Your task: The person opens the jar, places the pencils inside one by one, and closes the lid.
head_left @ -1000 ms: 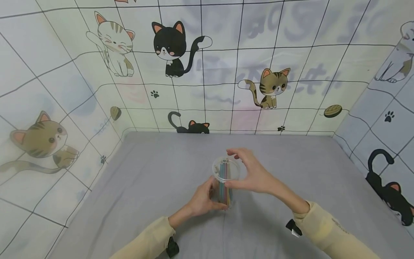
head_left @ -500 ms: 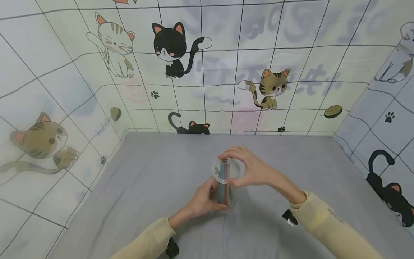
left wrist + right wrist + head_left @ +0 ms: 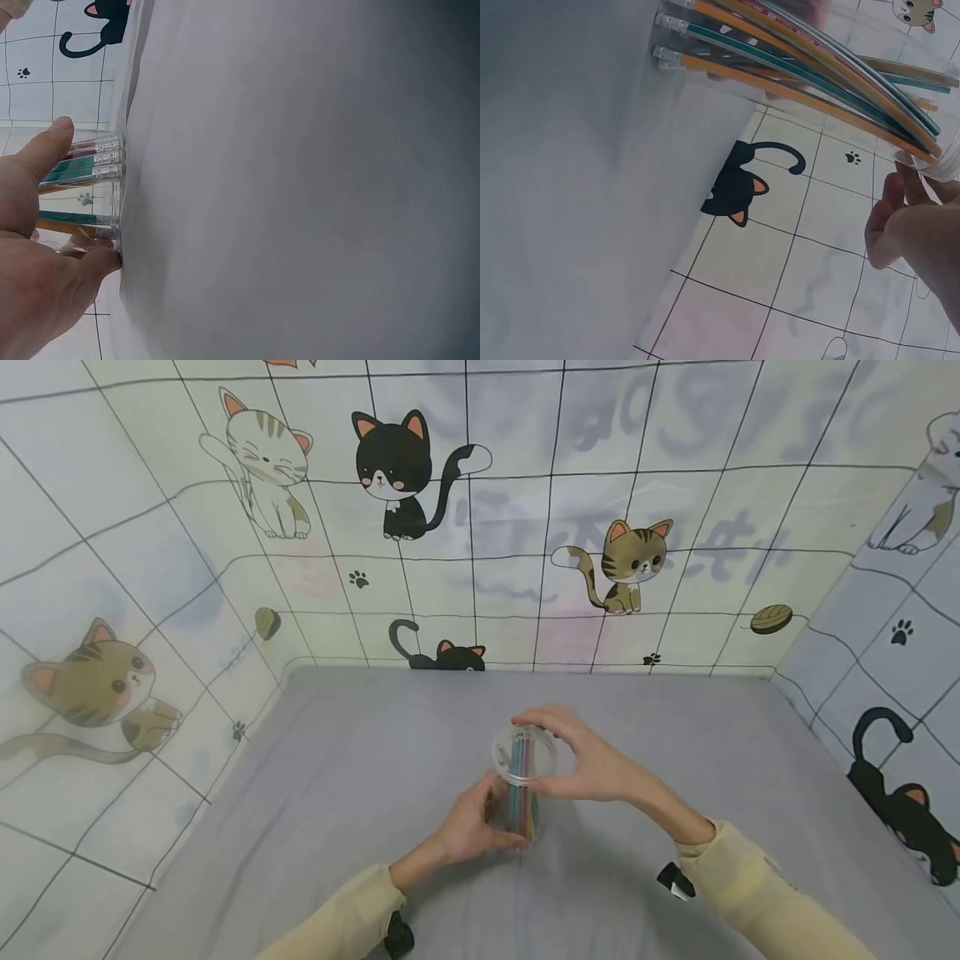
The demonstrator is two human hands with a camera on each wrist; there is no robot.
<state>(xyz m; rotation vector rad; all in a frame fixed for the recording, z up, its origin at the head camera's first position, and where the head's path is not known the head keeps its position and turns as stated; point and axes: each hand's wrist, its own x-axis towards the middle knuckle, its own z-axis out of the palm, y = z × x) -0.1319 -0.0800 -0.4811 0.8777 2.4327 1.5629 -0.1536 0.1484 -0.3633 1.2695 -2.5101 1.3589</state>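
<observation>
A clear plastic jar (image 3: 534, 827) stands upright on the grey cloth, with several colored pencils (image 3: 802, 82) inside, teal, orange and red among them. Their eraser ends point down at the jar's base, as the left wrist view shows. My left hand (image 3: 471, 822) grips the lower body of the jar from the left, thumb at the near side and fingers around the far side. At the top, my right hand (image 3: 588, 760) spans the round clear lid (image 3: 542, 764), thumb at its near edge and fingertips at the far edge. The right wrist view shows those fingers (image 3: 885, 240) beside the jar's top.
Grey cloth (image 3: 360, 752) covers the table surface. White fabric walls (image 3: 510, 518) with a black grid and cartoon cats close in the back and both sides. Dark straps (image 3: 677, 881) hang beneath the cream sleeves (image 3: 757, 885).
The right fingertips came from above the lid's far edge down onto it, then the hand shifted slightly back right. The left hand and jar stay in place.
</observation>
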